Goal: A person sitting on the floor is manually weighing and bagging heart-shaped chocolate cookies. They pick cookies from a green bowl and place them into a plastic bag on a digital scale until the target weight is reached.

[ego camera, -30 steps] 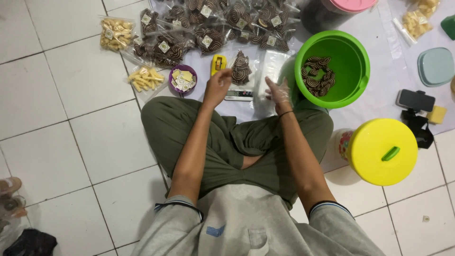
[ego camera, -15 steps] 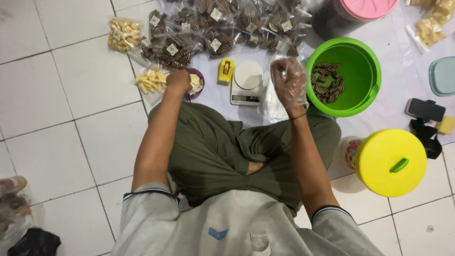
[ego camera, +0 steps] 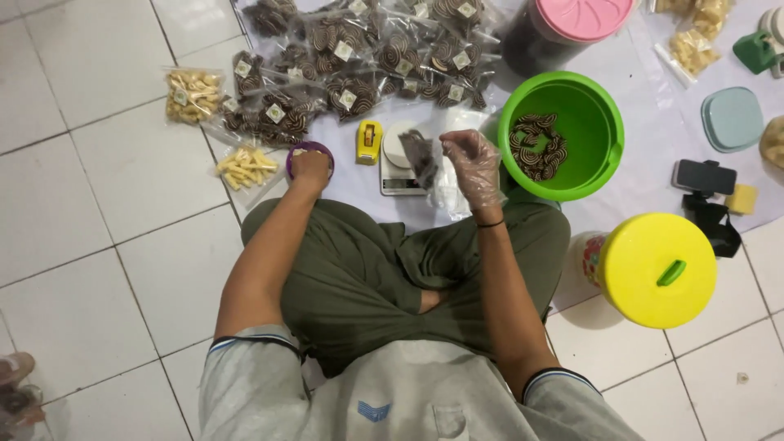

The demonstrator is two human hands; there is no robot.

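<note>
At the far left, on the pale glossy floor tiles point(ego camera: 98, 245), lies a clear bag of yellow finger-shaped snacks point(ego camera: 193, 94), and nearer you a smaller bag of pale yellow sticks point(ego camera: 243, 167). Behind them a heap of crinkled clear packets of dark striped biscuits point(ego camera: 351, 57) spreads across a white plastic sheet point(ego camera: 645, 122); the farthest packets are cut off by the top edge.

Your bare left hand point(ego camera: 310, 166) rests closed on a small round purple container point(ego camera: 309, 152), covering most of it, so you cannot make out what is inside. Just right of it sits a little yellow tape dispenser point(ego camera: 368, 141), then a white kitchen scale point(ego camera: 396, 159) with a round platform, partly hidden.

Your right hand point(ego camera: 475, 163), in a thin wrinkled clear plastic glove, pinches the top of a clear bag of dark biscuits point(ego camera: 425, 159) that hangs over the scale; whether the bag touches the platform is hard to tell.

Just beside that hand stands a smooth green plastic bucket point(ego camera: 600, 135) with dark striped biscuits point(ego camera: 537, 145) in its bottom. Behind it a dark jar with a pink ribbed lid point(ego camera: 584, 16) is cropped. Nearer you stands a round yellow lid with a green handle point(ego camera: 657, 269), over a container mostly hidden beneath it. Farther right lie a black phone point(ego camera: 704, 175) and a pale teal lid point(ego camera: 731, 118).
</note>
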